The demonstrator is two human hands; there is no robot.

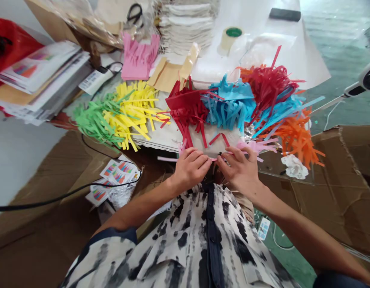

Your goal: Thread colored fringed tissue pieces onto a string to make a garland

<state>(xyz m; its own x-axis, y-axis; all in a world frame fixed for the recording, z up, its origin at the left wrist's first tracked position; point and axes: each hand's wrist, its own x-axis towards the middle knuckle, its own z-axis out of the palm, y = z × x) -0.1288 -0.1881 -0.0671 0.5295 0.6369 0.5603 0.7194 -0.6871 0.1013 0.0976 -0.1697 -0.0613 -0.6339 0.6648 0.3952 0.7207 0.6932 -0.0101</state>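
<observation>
At the table's front edge my left hand (pixel 192 166) and my right hand (pixel 240 168) are close together, fingers pinched on a pink fringed paper tassel (pixel 258 146). A thin pink bit of it shows between my fingertips. Its strips stick out past both hands, and the rest is hidden under my fingers. Just beyond lie a dark red fringed paper (pixel 189 104) and a blue fringed paper (pixel 231 102). A loose red strip (pixel 220 139) lies right above my hands.
Yellow fringe (pixel 137 108) and green fringe (pixel 96 118) are at left; orange fringe (pixel 301 136) hangs over the right edge. Behind are pink cut paper (pixel 140 56), a tape roll (pixel 231 38), scissors (pixel 134 15) and a paper stack (pixel 38 80). A black cable (pixel 65 196) crosses at left.
</observation>
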